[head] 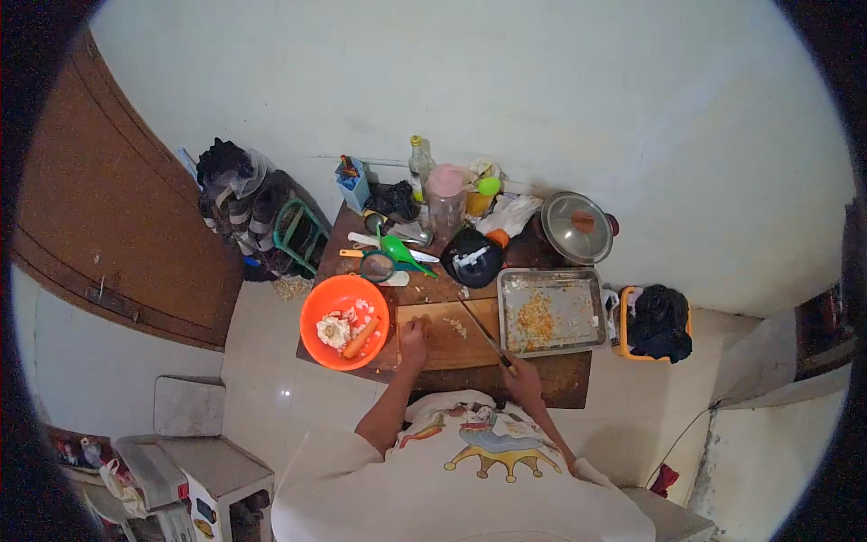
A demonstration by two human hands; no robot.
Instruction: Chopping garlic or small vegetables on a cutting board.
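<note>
My right hand (523,381) grips the dark handle of a kitchen knife (481,328), its blade slanting up and left over the right part of the wooden cutting board (443,356). My left hand (414,343) rests on the board's left side with its fingers bunched; whether they pinch something is hidden. Between the hands lies a small strip of finely chopped pale pieces (457,328). Left of the board, an orange plastic bowl (310,328) holds a carrot (362,338), a pale, knobbly vegetable head (332,330) and small whitish pieces. On the right, a metal tray (576,332) carries chopped orange and pale bits.
Behind the board are a green plastic ladle or funnel (399,251), a small strainer (377,266), a black plastic bag (474,257), a pink-lidded jar (447,203), a glass bottle (416,169) and a glass-lidded pot (576,227). A yellow bin (626,345) stands right of the wooden table (569,379).
</note>
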